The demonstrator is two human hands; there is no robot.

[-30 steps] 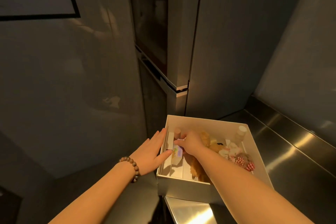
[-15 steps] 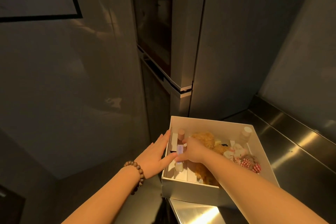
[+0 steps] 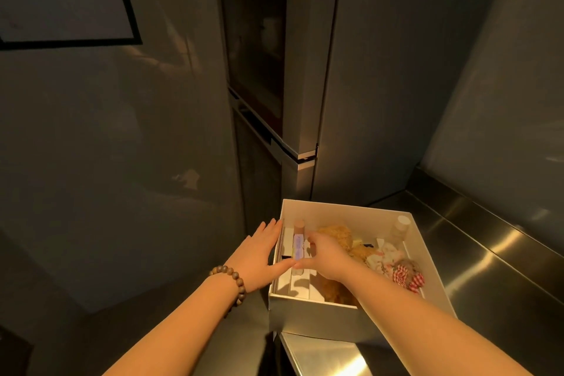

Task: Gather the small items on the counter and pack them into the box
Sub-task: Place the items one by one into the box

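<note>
Box [image 3: 320, 313] contents half hidden (right forearm [image 3: 396, 308] crosses them).

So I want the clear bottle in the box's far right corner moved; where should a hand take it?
Pinch the clear bottle by its white cap, coming from straight above. It stands upright against the box walls, with cloth items crowding its base, so only the top looks free.
</note>
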